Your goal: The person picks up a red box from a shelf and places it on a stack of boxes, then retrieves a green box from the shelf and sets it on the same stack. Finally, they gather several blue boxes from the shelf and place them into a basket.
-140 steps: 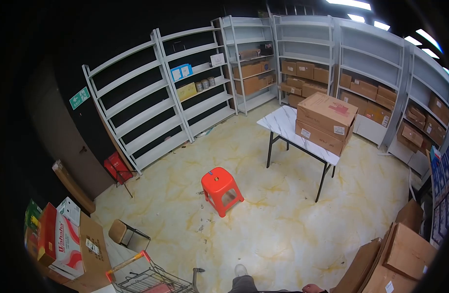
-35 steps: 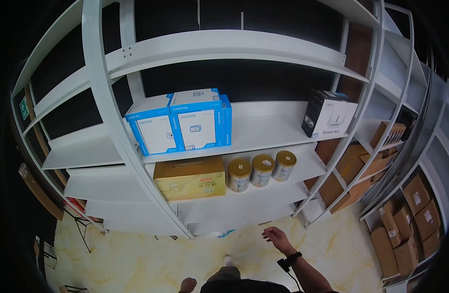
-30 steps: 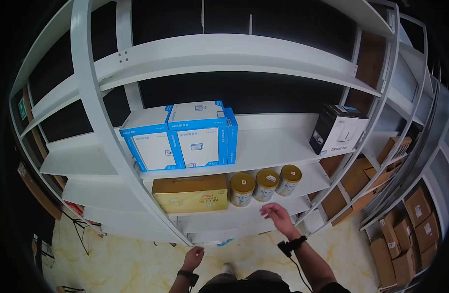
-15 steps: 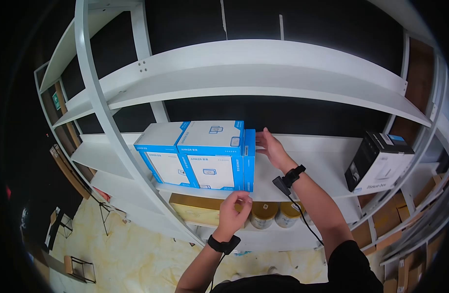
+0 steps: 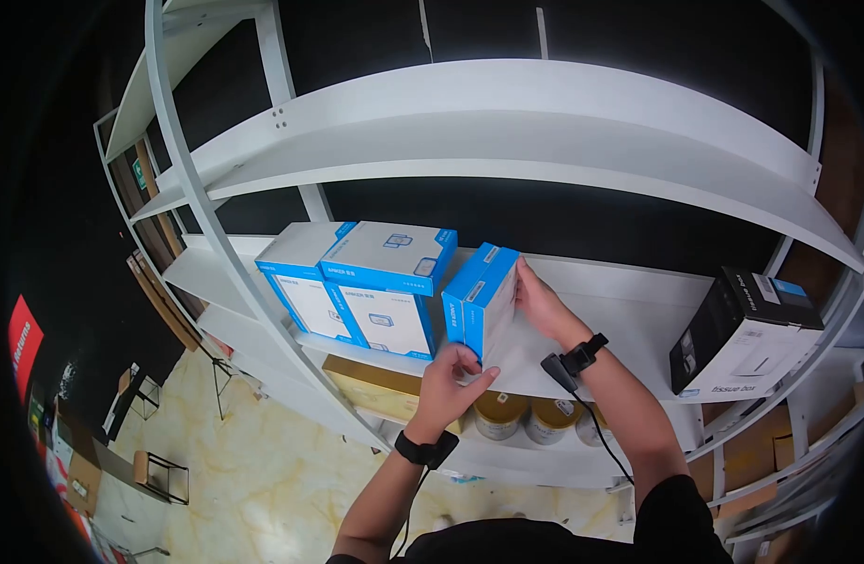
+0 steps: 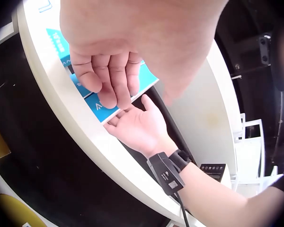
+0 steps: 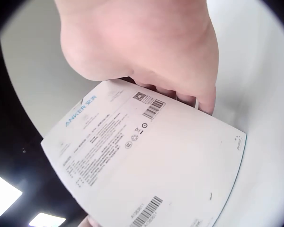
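Two slim blue-and-white boxes, lying face to face, stand tilted over the shelf, apart from the row of larger blue-and-white boxes on their left. My left hand has its curled fingers on their lower front end; the left wrist view shows those fingers against the blue sides. My right hand holds the upper right edge, its fingertips partly hidden behind. In the right wrist view, fingers of the right hand bend behind the edge of a white printed face.
A black-and-white tissue box stands at the right end of the same shelf. Below are a gold box and several gold-lidded cans. Another shelf board spans overhead, and an upright post rises at left.
Both hands have come up to the shelf from below. The slim boxes, earlier against the row's right side, have moved right and turned, leaving a gap. The head view is closer to the shelf.
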Motion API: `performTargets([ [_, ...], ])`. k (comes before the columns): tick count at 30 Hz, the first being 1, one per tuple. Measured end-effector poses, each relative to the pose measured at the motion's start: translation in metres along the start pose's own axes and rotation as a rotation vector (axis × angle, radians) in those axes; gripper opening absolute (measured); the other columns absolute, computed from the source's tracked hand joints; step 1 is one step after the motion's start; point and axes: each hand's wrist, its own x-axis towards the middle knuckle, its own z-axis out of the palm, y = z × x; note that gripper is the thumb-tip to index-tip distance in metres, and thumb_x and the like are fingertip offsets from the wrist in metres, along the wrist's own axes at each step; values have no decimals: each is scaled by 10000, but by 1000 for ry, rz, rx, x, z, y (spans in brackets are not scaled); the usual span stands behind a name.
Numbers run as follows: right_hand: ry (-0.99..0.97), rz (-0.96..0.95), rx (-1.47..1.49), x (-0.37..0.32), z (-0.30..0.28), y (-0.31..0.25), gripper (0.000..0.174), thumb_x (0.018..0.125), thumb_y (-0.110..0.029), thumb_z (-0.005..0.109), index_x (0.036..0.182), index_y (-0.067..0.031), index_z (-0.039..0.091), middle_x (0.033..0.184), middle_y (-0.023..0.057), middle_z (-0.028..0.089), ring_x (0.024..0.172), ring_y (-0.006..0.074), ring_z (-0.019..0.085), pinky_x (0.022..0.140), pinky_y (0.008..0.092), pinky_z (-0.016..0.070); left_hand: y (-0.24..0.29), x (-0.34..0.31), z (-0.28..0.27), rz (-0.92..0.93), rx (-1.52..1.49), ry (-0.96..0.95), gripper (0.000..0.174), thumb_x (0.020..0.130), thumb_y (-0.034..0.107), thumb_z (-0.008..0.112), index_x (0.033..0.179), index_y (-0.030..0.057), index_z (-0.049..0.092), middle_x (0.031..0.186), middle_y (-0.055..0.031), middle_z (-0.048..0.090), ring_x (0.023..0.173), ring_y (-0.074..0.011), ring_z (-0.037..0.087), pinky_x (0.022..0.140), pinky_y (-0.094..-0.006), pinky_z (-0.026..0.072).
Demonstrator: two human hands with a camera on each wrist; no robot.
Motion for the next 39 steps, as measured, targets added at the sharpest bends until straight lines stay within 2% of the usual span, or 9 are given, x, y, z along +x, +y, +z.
performTargets([
  [3,29,-60,-163,-29,-8,-5,714,1042,-620,321,1456,-52,449,1369,113,577,1296,219,509,1137,370,334,-1,-3,17,7,-183,78,516,806,157,848,1168,21,506,750,-26,610,678,-92,562,622,-234,454],
  [9,120,-133,-237,-103,-13,-21,553,926,-228,735,1383,-47,481,1324,95,610,1214,199,577,1032,339,459,-6,-2,33,-52,-335,50,779,828,159,831,1432,-21,374,723,-27,584,664,-76,543,604,-212,442],
  [19,114,-160,-364,-133,2,-14,512,878,-171,780,1317,-54,543,1271,102,655,1173,205,620,995,358,499,21,5,-8,-37,-77,-103,695,817,251,848,1359,-42,529,766,-18,559,662,-68,514,601,-222,441],
  [24,59,-161,-338,-129,20,-9,495,902,-148,754,1334,-49,532,1283,92,647,1183,198,608,1005,359,492,10,-2,-10,249,264,111,746,782,387,859,1269,-47,498,1087,-168,586,954,-219,598,827,-319,506],
  [28,-56,-145,-359,-125,23,-16,548,905,-138,750,1385,-61,497,1337,88,611,1236,198,570,1041,361,462,1,-14,-10,57,-45,8,737,794,371,855,1260,-35,453,1147,-199,584,1046,-259,605,910,-350,498],
  [31,-340,-278,-223,-119,8,-33,597,937,-249,726,1436,-76,448,1365,101,597,1219,215,585,1034,368,469,-14,-23,-19,36,-385,-6,671,826,220,837,1294,-6,412,1215,-175,586,1137,-216,586,968,-358,487],
  [34,-290,-256,5,-82,-2,-49,703,976,-483,621,1484,-60,379,1373,129,590,1186,242,609,1009,376,486,-9,-37,-32,57,-631,45,625,854,134,795,1310,7,387,1235,-150,579,1144,-205,583,983,-360,482],
  [36,-42,-65,-117,-50,3,-57,867,953,-683,496,1497,-25,343,1337,172,603,1129,258,638,949,376,517,-2,-44,-39,45,-684,50,599,874,93,759,1321,14,368,1264,-143,562,1168,-201,567,1011,-365,467],
  [39,-31,52,-156,-10,29,-71,876,956,-703,468,1478,-7,365,1299,197,613,1078,256,658,886,370,532,-7,-52,-43,40,-699,97,599,888,97,743,1332,14,350,1281,-149,548,1196,-204,547,1029,-369,454],
])
